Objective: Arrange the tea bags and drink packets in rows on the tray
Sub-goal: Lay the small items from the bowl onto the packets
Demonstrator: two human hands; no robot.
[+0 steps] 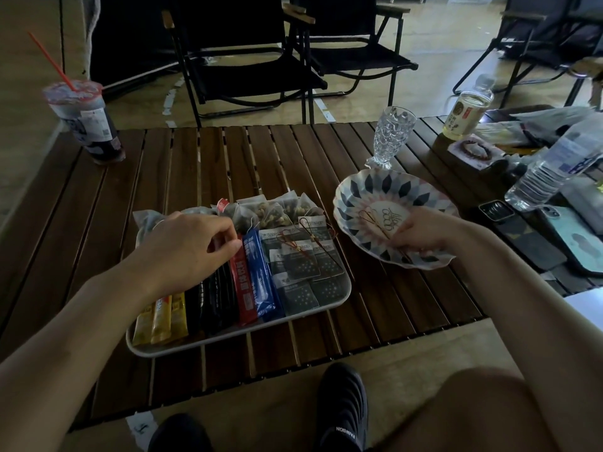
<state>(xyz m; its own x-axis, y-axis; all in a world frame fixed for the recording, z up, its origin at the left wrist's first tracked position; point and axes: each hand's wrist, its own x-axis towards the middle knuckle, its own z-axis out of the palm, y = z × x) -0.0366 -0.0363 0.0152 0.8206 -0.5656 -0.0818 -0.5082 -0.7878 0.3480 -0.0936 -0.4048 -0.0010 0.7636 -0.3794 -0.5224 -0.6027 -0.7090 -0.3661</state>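
Dark slatted wooden desk (pixel 202 164) carrying white rectangular tray (pixel 346 288). Right of tray: scalloped blue-patterned plate (pixel 359 187). On tray: rows of colourful stick packets (pixel 257 282), mesh tea bags (pixel 277 208). Left hand (pixel 186 243) pinching packet tops. Right hand (pixel 424 233) gripping plate rim.

Slatted table (pixel 202 164): dark wood, low sheen. Tray (pixel 346 290): smooth, pale, matt. Stick packets (pixel 257 282): glossy film. Tea bags (pixel 270 210): translucent mesh. Plate (pixel 355 190): glazed, patterned. Glass (pixel 391 135): clear, faceted. Bottle (pixel 551 168): clear ribbed plastic.
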